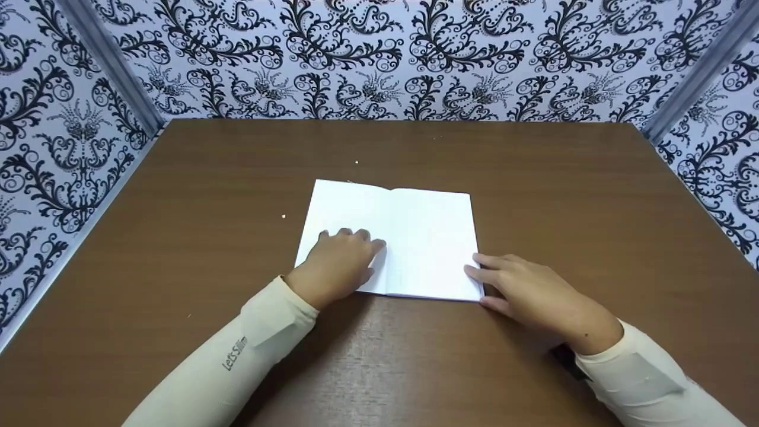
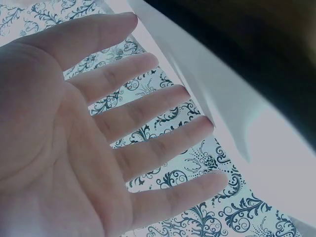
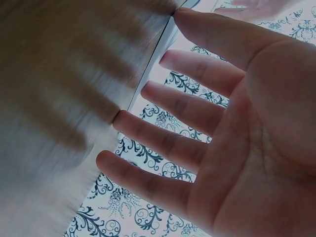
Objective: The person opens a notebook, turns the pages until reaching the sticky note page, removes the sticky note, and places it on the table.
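Pale sleeves (image 1: 228, 356) lie nearest, above a brown tabletop (image 1: 533, 201). On that, near the middle, a booklet (image 1: 430, 237) lies open, its white pages spread flat. Its left page is under the left grip (image 1: 335, 264), fingers spread; the right grip (image 1: 528, 290), also spread, touches its right edge with fingertips. White specks (image 1: 283, 216) dot the wood beyond and left of it.

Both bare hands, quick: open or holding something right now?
Left hand: open, over the left half of the spread white paper booklet.
Right hand: open, at the booklet's right edge, holding nothing.
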Demonstrator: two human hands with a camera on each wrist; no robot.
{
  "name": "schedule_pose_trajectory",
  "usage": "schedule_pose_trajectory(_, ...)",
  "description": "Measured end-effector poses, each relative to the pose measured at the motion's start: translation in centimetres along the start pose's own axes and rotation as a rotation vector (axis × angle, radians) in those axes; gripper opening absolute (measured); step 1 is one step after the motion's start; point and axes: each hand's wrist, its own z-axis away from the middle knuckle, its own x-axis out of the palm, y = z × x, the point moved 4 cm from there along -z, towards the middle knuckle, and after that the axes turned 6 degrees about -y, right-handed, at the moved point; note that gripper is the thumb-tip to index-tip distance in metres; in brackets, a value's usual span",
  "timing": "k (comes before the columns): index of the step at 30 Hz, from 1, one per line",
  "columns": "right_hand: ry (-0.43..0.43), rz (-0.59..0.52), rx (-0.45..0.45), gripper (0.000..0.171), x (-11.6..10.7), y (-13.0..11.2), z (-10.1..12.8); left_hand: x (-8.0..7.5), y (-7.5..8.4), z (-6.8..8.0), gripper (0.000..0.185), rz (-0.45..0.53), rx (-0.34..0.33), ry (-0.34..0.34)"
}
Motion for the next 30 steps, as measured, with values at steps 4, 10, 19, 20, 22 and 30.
schedule_pose_trajectory(4, -0.004, -0.001, 0.003, 0.048, 0.0, 0.0, 0.0, 0.2, 0.0, 0.0, 0.037, 0.027, -0.002, -0.025)
schedule_pose_trajectory(10, -0.010, -0.003, 0.007, 0.048, 0.0, 0.0, -0.1, 0.5, 0.2, -0.1, 0.038, 0.055, -0.007, -0.064)
schedule_pose_trajectory(19, -0.004, -0.025, -0.006, 0.048, 0.2, 0.1, 0.1, 0.9, 1.2, 0.1, 0.049, 0.062, -0.027, -0.161)
schedule_pose_trajectory(20, -0.003, -0.028, -0.009, 0.048, 0.2, 0.1, 0.1, 0.9, 1.4, 0.1, 0.052, 0.066, -0.031, -0.172)
schedule_pose_trajectory(22, -0.001, -0.033, -0.016, 0.048, 0.2, 0.2, 0.1, 0.9, 1.6, 0.1, 0.061, 0.075, -0.045, -0.195)
schedule_pose_trajectory(30, -0.002, -0.039, -0.015, 0.048, 0.1, 0.1, 0.0, 1.1, 2.4, 0.2, 0.079, 0.049, -0.030, -0.141)
